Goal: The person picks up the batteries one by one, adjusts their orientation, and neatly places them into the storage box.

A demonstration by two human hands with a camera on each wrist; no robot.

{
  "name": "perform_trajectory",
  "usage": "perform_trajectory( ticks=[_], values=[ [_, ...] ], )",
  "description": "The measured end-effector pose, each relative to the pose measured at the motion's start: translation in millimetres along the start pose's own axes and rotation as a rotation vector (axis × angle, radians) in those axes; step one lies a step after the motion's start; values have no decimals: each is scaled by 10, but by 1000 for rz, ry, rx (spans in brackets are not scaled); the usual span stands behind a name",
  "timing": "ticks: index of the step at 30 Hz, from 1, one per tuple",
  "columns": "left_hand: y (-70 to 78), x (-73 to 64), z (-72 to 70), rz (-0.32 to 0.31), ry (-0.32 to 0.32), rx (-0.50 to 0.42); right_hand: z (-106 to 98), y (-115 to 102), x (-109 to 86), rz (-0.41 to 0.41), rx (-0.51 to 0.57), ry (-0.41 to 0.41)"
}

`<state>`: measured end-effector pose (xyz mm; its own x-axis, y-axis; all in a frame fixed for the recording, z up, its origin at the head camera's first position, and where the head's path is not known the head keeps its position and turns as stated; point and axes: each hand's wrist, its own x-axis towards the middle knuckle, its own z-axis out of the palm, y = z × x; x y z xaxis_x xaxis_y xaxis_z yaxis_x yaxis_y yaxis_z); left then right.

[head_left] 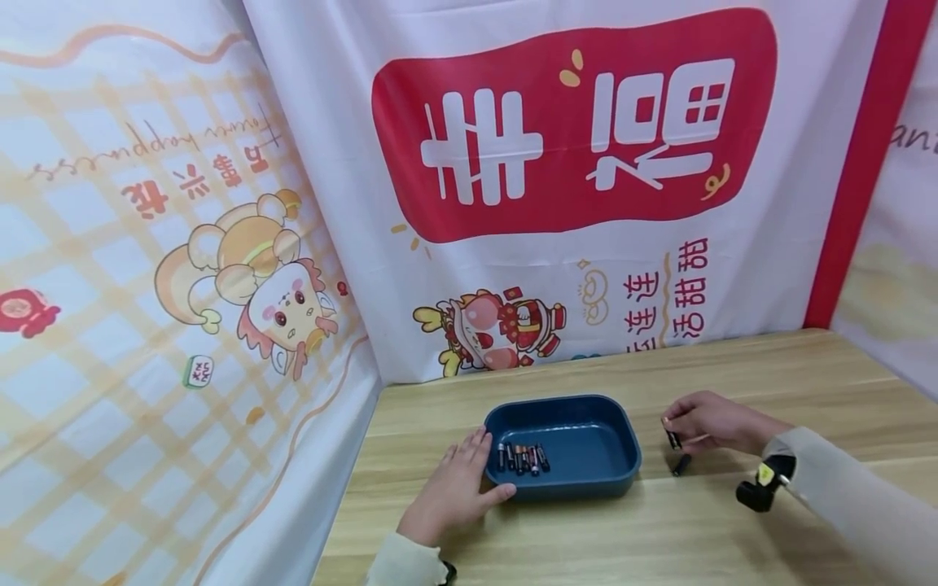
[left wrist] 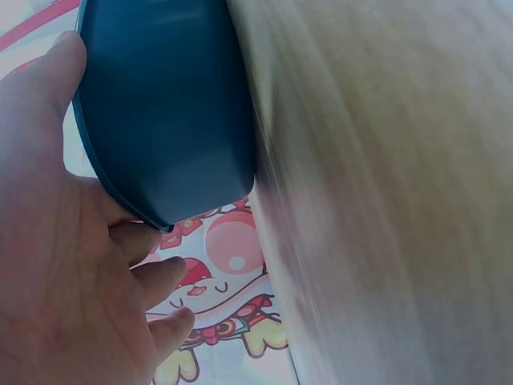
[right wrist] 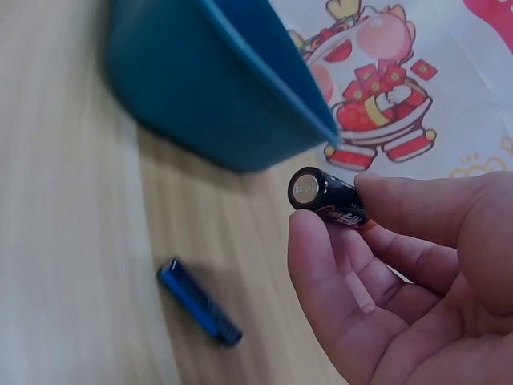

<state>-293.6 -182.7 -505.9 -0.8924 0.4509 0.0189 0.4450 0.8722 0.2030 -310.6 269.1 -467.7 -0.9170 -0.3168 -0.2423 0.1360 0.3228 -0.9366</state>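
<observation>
A dark blue rectangular dish [head_left: 572, 491] stands on the table. Several small batteries [head_left: 522, 459] lie in its left part. At the dish's left front corner, my left hand [head_left: 456, 482] rests against the rim, thumb and fingers spread. To the right of the dish, my right hand [head_left: 712, 422] pinches a black battery [right wrist: 337, 199] between thumb and forefinger, above the table. One flat end of that battery faces the camera in the right wrist view. Below the right hand, a second dark battery [head_left: 681, 465] lies on the wood, looking blue along one side [right wrist: 196, 301].
The wood-grain table [head_left: 572, 541] meets a white printed cloth [head_left: 330, 49] at the back. Another patterned cloth [head_left: 95, 342] hangs along the left side. A black device [head_left: 764, 487] is strapped at the right wrist.
</observation>
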Motion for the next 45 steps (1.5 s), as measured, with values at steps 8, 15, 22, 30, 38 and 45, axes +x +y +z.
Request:
perform_trajectory(
  ticks=[8, 15, 22, 30, 38, 45],
  values=[
    [-38, 3, -21, 7, 16, 34, 173, -189, 163, -29, 11, -30],
    [-32, 34, -32, 9, 29, 94, 295, -337, 259, -70, 18, -48],
    [-48, 22, 5, 10, 31, 145, 472, -495, 344, -72, 5, -56],
    [-21, 11, -26, 41, 50, 211, 698, -532, 467, -82, 16, -79],
    [-12, -5, 19, 55, 54, 217, 855, -497, 617, -67, 28, -88],
    [4, -5, 17, 54, 66, 208, 970, -474, 763, -46, -9, -55]
  ],
)
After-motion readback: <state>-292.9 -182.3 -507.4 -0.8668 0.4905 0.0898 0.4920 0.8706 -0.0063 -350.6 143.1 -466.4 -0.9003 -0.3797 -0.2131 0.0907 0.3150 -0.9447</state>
